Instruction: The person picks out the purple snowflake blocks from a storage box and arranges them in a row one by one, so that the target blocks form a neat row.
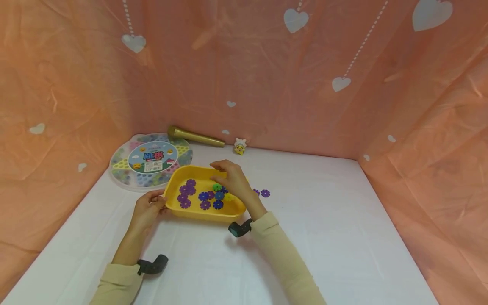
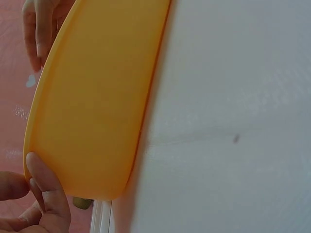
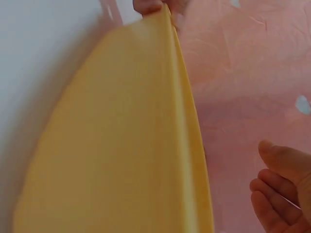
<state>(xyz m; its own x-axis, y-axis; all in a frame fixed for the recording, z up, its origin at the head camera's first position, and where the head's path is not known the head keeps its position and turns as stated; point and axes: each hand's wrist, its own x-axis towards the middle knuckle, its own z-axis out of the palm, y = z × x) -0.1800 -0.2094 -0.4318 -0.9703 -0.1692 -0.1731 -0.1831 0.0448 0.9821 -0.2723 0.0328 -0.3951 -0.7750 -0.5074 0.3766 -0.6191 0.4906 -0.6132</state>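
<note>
My yellow tub (image 1: 202,215) is near the middle of the white worktop (image 1: 324,220), with wide room on the right, up to the peachy cloth (image 1: 431,140). A round game box (image 1: 152,156) sits close behind it, on the left. My left hand (image 1: 146,209) pinches the tub's left rim. My right hand (image 1: 233,180) is over the flower pieces (image 1: 205,205) inside, thumb and fingers loosely apart.

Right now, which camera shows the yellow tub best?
The head view: it looks into the yellow tub, flower pieces and all. The left wrist view shows its outer side, pinched at the rim by the left hand; the right wrist view, mostly its outside.
</note>
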